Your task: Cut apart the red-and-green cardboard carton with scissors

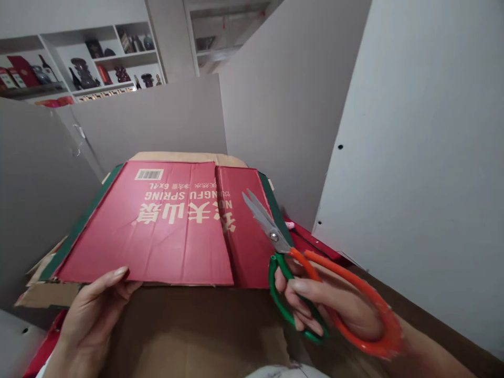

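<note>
A flattened red cardboard box panel [169,247] with pale print and a barcode lies over green-edged cardboard. A slit runs down it, parting off a narrower red strip [252,252] on the right. My left hand [98,299] pinches the panel's near edge at the left, thumb on top and fingers underneath. In my right hand [326,299] are large scissors [274,236] with one green and one orange handle. Their blades are slightly apart, pointing up and left over the red strip.
Brown cardboard [189,336] spreads below the panel. Grey boards [283,105] stand behind and a white board [413,157] at the right. A red item [315,247] lies beyond the scissors. Shelves [98,58] with bottles and ornaments are at the back left.
</note>
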Tool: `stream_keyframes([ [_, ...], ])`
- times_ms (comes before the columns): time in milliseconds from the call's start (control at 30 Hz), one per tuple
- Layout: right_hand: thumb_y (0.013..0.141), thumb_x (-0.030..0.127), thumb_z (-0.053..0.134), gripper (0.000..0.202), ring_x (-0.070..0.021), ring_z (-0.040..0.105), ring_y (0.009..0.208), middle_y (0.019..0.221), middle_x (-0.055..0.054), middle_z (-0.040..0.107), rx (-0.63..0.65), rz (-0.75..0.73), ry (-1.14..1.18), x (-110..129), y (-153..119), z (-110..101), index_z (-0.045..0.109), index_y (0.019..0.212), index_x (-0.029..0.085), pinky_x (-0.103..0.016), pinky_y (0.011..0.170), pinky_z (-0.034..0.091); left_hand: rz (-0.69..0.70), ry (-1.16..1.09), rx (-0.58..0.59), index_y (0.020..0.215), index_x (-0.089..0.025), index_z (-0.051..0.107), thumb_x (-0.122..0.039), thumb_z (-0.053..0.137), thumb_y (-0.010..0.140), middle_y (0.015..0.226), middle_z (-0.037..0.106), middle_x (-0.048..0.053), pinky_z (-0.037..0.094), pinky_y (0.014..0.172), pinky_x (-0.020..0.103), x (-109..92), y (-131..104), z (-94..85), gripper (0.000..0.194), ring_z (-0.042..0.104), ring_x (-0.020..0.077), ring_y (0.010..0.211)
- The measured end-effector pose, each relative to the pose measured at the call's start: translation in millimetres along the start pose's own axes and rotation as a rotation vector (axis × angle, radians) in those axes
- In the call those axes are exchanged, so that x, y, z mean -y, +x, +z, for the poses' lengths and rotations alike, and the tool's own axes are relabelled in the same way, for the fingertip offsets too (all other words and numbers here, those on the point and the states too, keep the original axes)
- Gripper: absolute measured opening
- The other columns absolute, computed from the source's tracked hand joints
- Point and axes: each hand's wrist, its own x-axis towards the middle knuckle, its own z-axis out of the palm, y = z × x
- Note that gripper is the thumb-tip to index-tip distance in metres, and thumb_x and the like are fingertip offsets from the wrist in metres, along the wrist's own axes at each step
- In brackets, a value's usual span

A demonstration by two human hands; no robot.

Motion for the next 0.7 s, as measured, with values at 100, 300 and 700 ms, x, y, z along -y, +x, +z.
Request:
stream_keyframes([
  [100,0.084,0.054,0.062,0.04,-0.0099,0.05,0.045,0.058,0.002,0.05,-0.063,-0.022,-0.095,-2.0,2.7,-18.7,0.056,0.081,0.014,-0.03,0.054,0.052,0.073,0.042,0.07,0.061,-0.014,0.067,0.002,0.054,0.064,0.058,0.068,0.003,0.06,0.051,0.026,-14.9,11.8,-3.6,0.021,0.065,0.0172,0.052],
  [300,0.07,0.064,0.071,0.052,-0.0085,0.046,0.039,0.053,0.005,0.048,-0.187,-0.039,-0.076,-12.8,37.2,-27.5,0.055,0.077,0.015,-0.03,0.052,0.052,0.284,-0.108,0.05,0.081,-0.014,0.069,-0.006,0.048,0.086,0.074,0.073,0.001,0.06,0.068,0.022,-39.4,32.1,19.9,0.023,0.068,0.0122,0.063],
  [700,0.087,0.077,0.03,0.072,-0.009,0.042,0.035,0.048,0.002,0.047,-0.083,0.238,0.079,-11.9,53.6,-52.3,0.058,0.074,0.012,-0.027,0.042,0.05,0.235,-0.123,0.103,0.086,-0.012,0.066,-0.009,0.05,0.086,0.071,0.072,0.003,0.059,0.08,0.027,-22.9,94.4,6.8,0.017,0.068,0.0131,0.061],
])
